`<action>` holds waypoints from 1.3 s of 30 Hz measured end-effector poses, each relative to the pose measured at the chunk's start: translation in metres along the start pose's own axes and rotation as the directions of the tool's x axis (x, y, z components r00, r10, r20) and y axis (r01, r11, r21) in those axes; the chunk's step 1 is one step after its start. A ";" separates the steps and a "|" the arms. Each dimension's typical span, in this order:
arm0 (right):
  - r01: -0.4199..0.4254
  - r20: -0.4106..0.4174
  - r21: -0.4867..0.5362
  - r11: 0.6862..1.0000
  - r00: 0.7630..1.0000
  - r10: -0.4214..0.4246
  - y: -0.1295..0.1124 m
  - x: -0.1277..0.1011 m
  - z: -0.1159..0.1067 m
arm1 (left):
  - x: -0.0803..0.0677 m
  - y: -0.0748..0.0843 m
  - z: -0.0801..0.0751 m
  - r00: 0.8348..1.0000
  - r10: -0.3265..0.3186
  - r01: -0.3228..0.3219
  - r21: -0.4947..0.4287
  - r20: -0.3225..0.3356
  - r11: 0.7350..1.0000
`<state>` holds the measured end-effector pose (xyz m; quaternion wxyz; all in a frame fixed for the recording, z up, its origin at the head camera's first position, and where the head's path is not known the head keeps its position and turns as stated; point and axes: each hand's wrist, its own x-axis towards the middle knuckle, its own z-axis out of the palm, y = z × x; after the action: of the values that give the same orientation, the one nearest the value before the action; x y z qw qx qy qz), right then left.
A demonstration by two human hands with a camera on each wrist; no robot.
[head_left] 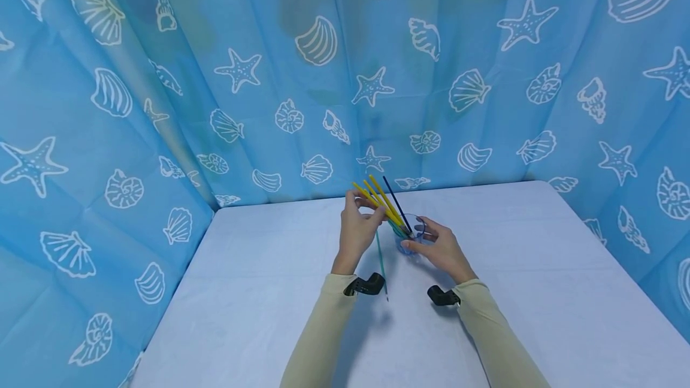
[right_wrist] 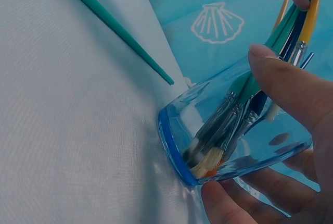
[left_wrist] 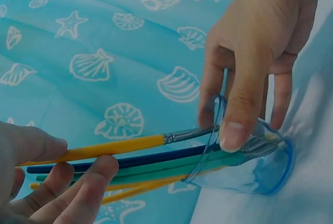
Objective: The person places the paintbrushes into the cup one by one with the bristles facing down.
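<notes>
- Nearest to the cup: right hand [head_left: 439, 250] wrapped round the clear blue-bottomed cup [head_left: 409, 238], thumb on one wall, fingers curled on the other. Probably there to keep it from tipping under the pull of the handles.
- Cup base down on the pale surface [head_left: 539, 292], roughly mid-way across it and toward the back edge.
- Inside the cup: bunch of paintbrushes [head_left: 385, 205], bristle ends down at the bottom, handles fanning up and out over the rim.
- Long axis of the bunch tilted, not upright: leaning from the cup up and leftward, toward the left hand. Yellow, teal and one dark blue handle.
- Just left of the cup: left hand [head_left: 358, 226], fingers and thumb curled round the free handle ends, looks like gathering them together.
- On the surface left of and nearer than the cup: one loose teal brush [head_left: 381, 265], lying flat, running near-to-far, touched by neither hand.
- Well behind the cup: blue seashell-print curtain [head_left: 269, 76] all round.
</notes>
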<state>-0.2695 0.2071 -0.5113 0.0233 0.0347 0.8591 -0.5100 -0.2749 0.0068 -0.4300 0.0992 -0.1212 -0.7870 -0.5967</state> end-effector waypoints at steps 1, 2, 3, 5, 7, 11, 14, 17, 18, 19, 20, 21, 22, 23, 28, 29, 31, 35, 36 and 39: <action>-0.001 0.000 -0.001 1.000 1.000 0.001 0.000 0.000 0.000 | 0.000 0.000 0.001 1.000 -0.002 0.002 0.002 0.006 1.000; -0.003 0.000 -0.002 1.000 1.000 0.003 -0.001 0.000 0.000 | 0.000 0.000 0.001 1.000 -0.009 0.009 0.006 0.010 1.000; -0.006 -0.001 -0.002 1.000 1.000 0.006 -0.001 -0.001 -0.001 | -0.001 0.000 0.002 1.000 -0.015 0.015 0.009 0.012 1.000; -0.012 0.001 0.003 1.000 1.000 0.012 -0.001 -0.001 -0.001 | -0.001 0.001 0.003 0.999 -0.029 0.028 0.014 0.016 1.000; -0.016 0.002 0.004 1.000 1.000 0.016 -0.001 -0.001 -0.001 | -0.002 0.002 0.003 0.999 -0.038 0.037 0.017 0.017 0.999; -0.011 0.000 -0.002 1.000 1.000 0.011 -0.002 -0.001 0.000 | -0.002 0.005 0.000 0.999 -0.033 0.033 0.045 -0.009 0.998; -0.002 -0.003 -0.005 1.000 1.000 0.002 -0.001 0.000 0.001 | -0.002 0.006 -0.004 0.999 -0.026 0.029 0.074 -0.041 0.997; -0.004 -0.005 -0.003 1.000 1.000 0.004 0.000 0.000 0.000 | -0.001 0.007 -0.008 0.998 -0.029 0.036 0.098 -0.062 0.995; -0.004 -0.004 -0.004 1.000 1.000 0.004 0.000 0.000 0.000 | -0.001 0.006 -0.009 0.997 -0.031 0.037 0.104 -0.065 0.994; -0.009 -0.002 0.000 1.000 1.000 0.009 0.000 0.000 0.000 | -0.001 0.006 -0.010 0.997 -0.030 0.038 0.109 -0.067 0.993; -0.010 -0.002 0.003 1.000 1.000 0.010 0.000 0.000 0.000 | -0.001 0.006 -0.011 0.997 -0.029 0.036 0.114 -0.068 0.993; -0.011 -0.001 0.004 1.000 1.000 0.011 0.000 0.000 0.000 | -0.001 0.005 -0.011 0.997 -0.027 0.034 0.115 -0.067 0.993; -0.013 0.001 0.005 1.000 1.000 0.013 0.000 0.001 0.000 | -0.001 0.005 -0.012 0.997 -0.026 0.034 0.115 -0.068 0.993; -0.015 0.001 0.006 1.000 1.000 0.015 0.000 0.001 0.000 | -0.001 0.005 -0.013 0.997 -0.026 0.034 0.113 -0.069 0.993; -0.021 0.004 0.004 1.000 1.000 0.020 -0.001 0.001 0.000 | -0.002 0.005 -0.020 0.997 -0.012 0.019 0.089 -0.079 0.996; -0.021 0.005 0.004 1.000 1.000 0.021 -0.001 0.001 0.000 | -0.003 0.005 -0.022 0.997 -0.004 0.011 0.082 -0.083 0.997; -0.022 0.007 0.005 1.000 1.000 0.022 -0.001 0.001 0.000 | -0.003 0.004 -0.027 0.995 0.012 -0.005 0.068 -0.096 0.998; -0.022 0.012 0.014 1.000 1.000 0.022 -0.001 0.001 0.000 | -0.003 0.000 -0.037 0.991 0.031 -0.028 0.031 -0.129 0.999; -0.018 0.013 0.013 1.000 1.000 0.018 -0.001 0.001 0.000 | -0.003 -0.001 -0.039 0.990 0.031 -0.029 0.021 -0.138 0.999; -0.018 0.014 0.020 1.000 1.000 0.017 0.000 0.001 0.000 | -0.002 -0.010 -0.046 0.986 0.024 -0.023 0.011 -0.166 1.000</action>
<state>-0.2705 0.2068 -0.5114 0.0335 0.0388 0.8534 -0.5187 -0.2755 -0.0403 -0.4272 0.1719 -0.0799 -0.7773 -0.5999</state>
